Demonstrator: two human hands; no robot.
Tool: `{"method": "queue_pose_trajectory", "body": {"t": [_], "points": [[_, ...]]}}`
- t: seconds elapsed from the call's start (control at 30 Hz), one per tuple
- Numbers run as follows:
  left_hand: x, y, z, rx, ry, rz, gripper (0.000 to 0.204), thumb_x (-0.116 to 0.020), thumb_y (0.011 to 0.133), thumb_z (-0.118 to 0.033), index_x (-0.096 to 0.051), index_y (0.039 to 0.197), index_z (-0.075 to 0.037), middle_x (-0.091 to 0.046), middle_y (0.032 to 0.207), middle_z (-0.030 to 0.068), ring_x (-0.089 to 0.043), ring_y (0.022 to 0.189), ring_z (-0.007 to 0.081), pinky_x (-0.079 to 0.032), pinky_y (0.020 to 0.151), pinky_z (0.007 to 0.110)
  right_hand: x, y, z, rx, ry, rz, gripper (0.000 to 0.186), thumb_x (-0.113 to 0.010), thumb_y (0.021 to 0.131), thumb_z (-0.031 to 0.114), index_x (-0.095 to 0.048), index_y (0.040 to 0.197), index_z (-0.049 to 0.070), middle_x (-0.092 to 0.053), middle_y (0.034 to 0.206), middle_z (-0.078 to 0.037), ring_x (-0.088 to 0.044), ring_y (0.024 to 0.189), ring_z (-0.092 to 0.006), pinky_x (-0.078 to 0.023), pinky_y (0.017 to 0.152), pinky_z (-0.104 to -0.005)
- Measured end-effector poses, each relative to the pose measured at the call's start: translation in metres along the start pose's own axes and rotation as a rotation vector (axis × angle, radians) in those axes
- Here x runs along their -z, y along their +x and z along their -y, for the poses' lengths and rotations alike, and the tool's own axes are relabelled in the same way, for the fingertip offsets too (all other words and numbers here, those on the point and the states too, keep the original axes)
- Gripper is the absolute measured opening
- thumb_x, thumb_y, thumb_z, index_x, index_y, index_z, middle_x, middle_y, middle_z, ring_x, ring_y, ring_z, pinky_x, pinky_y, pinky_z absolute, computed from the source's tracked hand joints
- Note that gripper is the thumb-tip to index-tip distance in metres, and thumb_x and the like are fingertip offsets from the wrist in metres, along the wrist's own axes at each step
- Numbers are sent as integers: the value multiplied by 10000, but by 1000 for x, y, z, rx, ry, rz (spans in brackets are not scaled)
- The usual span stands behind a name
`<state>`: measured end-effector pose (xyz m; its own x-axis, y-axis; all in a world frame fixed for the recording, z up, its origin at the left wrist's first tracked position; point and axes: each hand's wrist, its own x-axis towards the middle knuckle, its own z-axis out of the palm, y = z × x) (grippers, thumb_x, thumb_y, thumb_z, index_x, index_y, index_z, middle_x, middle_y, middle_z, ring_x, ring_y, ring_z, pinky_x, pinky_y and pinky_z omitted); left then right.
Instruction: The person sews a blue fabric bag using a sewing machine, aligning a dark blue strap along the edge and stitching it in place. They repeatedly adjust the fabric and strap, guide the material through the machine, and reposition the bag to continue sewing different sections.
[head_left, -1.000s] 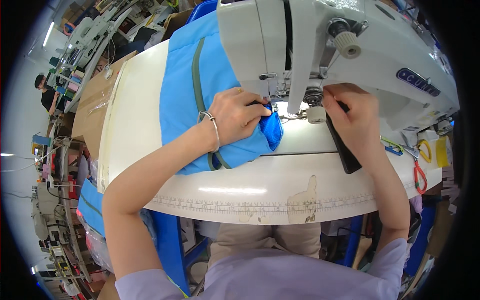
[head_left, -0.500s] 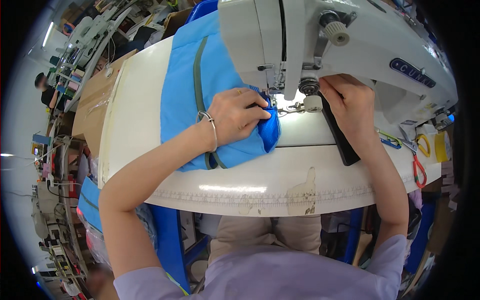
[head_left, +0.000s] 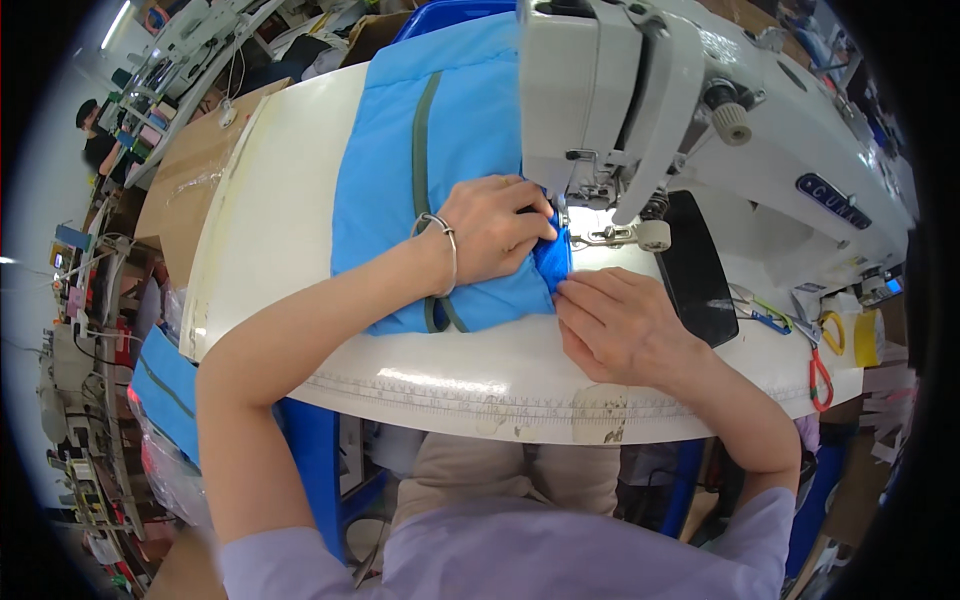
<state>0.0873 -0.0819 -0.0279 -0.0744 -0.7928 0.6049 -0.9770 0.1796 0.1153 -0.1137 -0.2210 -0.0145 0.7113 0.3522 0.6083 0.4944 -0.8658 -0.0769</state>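
A light blue fabric piece point(head_left: 375, 215) with dark green strips lies on the white sewing table, its right edge under the head of a white sewing machine point(head_left: 575, 90). My left hand point(head_left: 492, 232) rests on this fabric with bent fingers gripping a darker blue fold point(head_left: 553, 262) beside the needle area. Close to the table's front, my right hand point(head_left: 628, 325) pinches the lower corner of that same edge. The needle tip is hidden behind machine parts and my fingers.
Right of the needle area lies a black flat panel point(head_left: 698, 275). Red-handled scissors point(head_left: 820, 380), a yellow tape roll point(head_left: 868, 338) and a small green and blue tool point(head_left: 768, 318) sit at the table's right end. At left stands a cardboard box point(head_left: 190, 200).
My right hand has come down from beside the machine head to the fabric's lower right corner. My left hand still grips the fold. The view has shifted slightly.
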Motion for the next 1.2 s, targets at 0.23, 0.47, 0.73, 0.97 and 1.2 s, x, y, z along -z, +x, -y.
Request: {"method": "queue_pose_trajectory", "body": {"t": [0.23, 0.47, 0.73, 0.97, 1.2], "points": [[-9, 1, -1, -8, -24, -67, 113, -725, 741, -43, -732, 786, -147, -715, 953, 8, -706, 871, 220, -583, 735, 367, 1, 1, 1, -13, -18, 13, 154, -766, 752, 94, -707, 873, 19, -704, 935, -90, -698, 855, -237, -570, 699, -343], [-8, -3, 2, 51, -25, -69, 97, -704, 772, -45, -719, 788, -139, -715, 963, 12, -702, 898, 221, -577, 747, 361, 0, 5, 0, -20, -24, 19, 180, -799, 761, 68, -725, 920, 26, -724, 976, -94, -726, 878, -247, -584, 702, -337], [72, -89, -14, 58, -170, 63, 131, -700, 737, 9, -711, 795, -109, -740, 998, 13, -710, 920, 239, -592, 790, 384, 3, 4, 4, 107, -43, -74, 215, -791, 741, 11, -749, 951, 21, -731, 938, -78, -731, 804, -233, -603, 696, -313], [93, -118, -53, 92, -187, 19, 197, -689, 700, 56, -718, 808, -106, -745, 1006, 18, -722, 890, 252, -615, 805, 382, 2, 3, 8, 212, -141, -90, 254, -784, 762, 27, -725, 1008, 1, -715, 946, -101, -717, 826, -260, -603, 732, -350], [137, -105, -86, 154, -101, 270, 295, -770, 777, -128, -759, 1071, -141, -675, 1283, 99, -580, 1291, 364, -444, 1097, 572, 15, -37, 79, -142, -133, 74, 390, -806, 819, 185, -701, 1135, -17, -707, 1118, -151, -692, 1074, -328, -571, 917, -436]]}}
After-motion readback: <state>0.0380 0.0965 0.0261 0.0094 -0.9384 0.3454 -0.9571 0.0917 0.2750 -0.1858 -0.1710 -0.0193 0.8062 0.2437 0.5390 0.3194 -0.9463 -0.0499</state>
